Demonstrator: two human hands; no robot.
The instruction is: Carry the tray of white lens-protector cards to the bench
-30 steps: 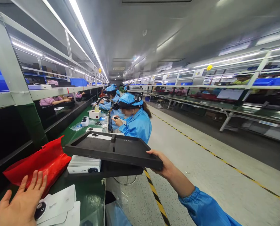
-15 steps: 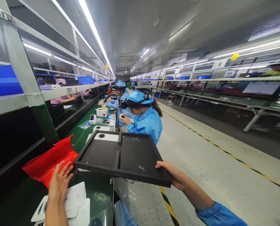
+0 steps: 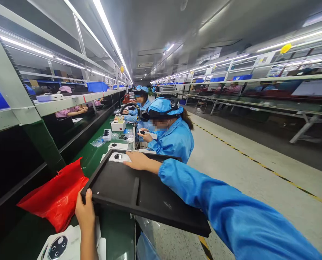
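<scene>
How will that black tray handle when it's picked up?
The black tray is probably stiff: no sag between the left hand and right hand. Likely light for its size, since only its edges are held; matte surface probably grips well.

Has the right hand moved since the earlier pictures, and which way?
Yes. The right hand has moved left, from the right edge of the black tray to its far edge, ending closer to the white box on the bench.

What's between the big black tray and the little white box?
In the head view, small round black parts and a flat white card lie there.
</scene>
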